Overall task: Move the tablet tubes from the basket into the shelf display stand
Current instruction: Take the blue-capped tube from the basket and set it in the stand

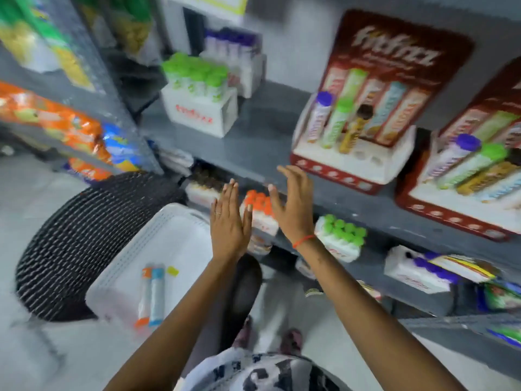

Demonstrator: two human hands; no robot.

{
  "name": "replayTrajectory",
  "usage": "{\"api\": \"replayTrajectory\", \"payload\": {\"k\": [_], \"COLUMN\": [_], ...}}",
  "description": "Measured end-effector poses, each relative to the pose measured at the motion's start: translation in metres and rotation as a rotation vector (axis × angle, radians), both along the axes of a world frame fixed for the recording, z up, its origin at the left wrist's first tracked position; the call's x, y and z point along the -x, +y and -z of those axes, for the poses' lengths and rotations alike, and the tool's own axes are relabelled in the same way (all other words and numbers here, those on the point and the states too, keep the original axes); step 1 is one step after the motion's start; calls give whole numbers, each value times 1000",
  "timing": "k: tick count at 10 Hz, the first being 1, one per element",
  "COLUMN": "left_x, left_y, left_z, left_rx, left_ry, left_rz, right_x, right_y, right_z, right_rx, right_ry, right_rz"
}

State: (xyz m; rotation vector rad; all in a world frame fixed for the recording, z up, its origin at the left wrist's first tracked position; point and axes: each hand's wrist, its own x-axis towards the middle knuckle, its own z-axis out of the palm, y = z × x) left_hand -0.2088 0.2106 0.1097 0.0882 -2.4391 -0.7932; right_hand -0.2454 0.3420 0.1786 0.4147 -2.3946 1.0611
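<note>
Head view: left hand and right hand raised, flat, fingers extended, holding nothing (frame blurred). Two tablet tubes lie side by side in white basket on black woven stool. Display stand on grey shelf holds three upright tubes.

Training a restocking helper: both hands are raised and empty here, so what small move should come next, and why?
Probably lower the left hand into the white basket for the blue tube. Both hands, right included, hold nothing, and the display stand shows empty holes.
</note>
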Motion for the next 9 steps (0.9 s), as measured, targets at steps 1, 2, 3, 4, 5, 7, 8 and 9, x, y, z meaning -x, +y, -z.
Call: {"api": "replayTrajectory", "payload": {"k": [1, 2, 3, 4, 5, 7, 8, 9], "left_x": [-48, -133, -205, -248, -283, -307, -315, -319], "left_y": [-52, -110, -143, -174, -197, -205, -197, -202], "left_z": [35, 87, 129, 153, 172, 193, 195, 197], "left_rx": [-38, -39, -73, -101, -93, -82, -119, -117], "left_ry": [-106, -276, -517, -729, -832, -898, -901, -957], "left_rz": [-217, -490, -639, -734, -775, -774, -786, -779], "right_x": [-27, -78, -125, -164, -202, -227, -232, -233], "right_y": [-67, -141, -193, -239, -269, -286, -284, -280], "right_z": [50, 108, 151, 182, 201, 227, 233, 234], "right_rx": [-109, -299, -588, -776, -804, -998, -1085, -1092], "right_ry": [-183, -504, -752, -864, -921, -764, -792, -748], "right_rz": [-219, -483, -750, -936, -1037, -1146, -1176, -1118]}}
